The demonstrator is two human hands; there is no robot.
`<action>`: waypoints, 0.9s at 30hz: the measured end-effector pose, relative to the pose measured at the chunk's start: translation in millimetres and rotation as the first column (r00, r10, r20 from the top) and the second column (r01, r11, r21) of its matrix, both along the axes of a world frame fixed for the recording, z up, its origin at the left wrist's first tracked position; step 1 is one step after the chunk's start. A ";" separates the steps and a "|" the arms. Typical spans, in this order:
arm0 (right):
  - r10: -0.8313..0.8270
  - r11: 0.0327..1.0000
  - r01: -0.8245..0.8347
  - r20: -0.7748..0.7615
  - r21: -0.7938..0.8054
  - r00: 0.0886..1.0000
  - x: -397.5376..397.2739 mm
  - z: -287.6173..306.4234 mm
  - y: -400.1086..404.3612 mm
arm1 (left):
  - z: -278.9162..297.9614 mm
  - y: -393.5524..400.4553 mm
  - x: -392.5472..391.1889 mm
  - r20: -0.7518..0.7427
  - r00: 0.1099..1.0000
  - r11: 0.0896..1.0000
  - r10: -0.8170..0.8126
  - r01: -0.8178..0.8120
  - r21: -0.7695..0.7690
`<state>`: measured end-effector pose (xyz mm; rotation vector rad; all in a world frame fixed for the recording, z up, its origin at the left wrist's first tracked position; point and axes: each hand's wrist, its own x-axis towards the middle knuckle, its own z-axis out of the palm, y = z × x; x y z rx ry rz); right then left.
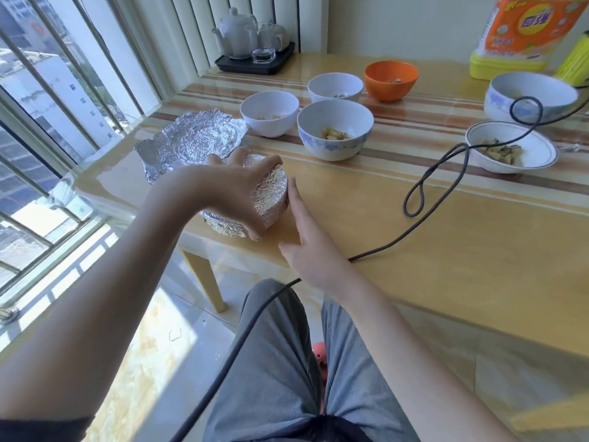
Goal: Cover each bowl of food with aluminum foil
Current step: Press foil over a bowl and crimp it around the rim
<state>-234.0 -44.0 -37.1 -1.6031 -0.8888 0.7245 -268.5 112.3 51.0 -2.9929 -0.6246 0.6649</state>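
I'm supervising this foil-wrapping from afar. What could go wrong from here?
The foil-wrapped bowl sits near the wooden table's front edge; pressing by the left hand might push it off. The dark cable loops beside the open white bowl with a dark rim and could snag it. The right hand only steadies with straight fingers.

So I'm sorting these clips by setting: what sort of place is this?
Most likely a home dining corner in a high-rise flat: a wooden table with bowls of food, a tea set on a tray, and a barred window looking out on tall buildings.
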 end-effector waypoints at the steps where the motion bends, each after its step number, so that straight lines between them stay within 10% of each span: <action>1: -0.018 0.999 0.020 -0.054 0.031 0.998 4.7 -1.0 -1.3 | 1.0 -0.3 1.1 -0.009 1.000 1.000 0.005 -0.005 0.005; 6: -0.260 0.963 0.256 0.051 0.081 0.964 18.5 1.4 -17.0 | 2.1 -11.6 6.8 -0.033 0.994 0.994 0.104 -0.105 -0.020; 15: -0.170 0.977 0.211 0.471 -0.036 0.866 16.9 8.3 -7.0 | 7.0 -1.6 -0.4 -0.054 0.988 0.989 -0.142 0.139 -0.054; 27: -0.207 0.978 0.195 0.261 0.072 0.943 38.5 4.0 0.3 | -14.5 -7.0 -0.8 0.119 0.971 0.978 -0.206 0.206 0.011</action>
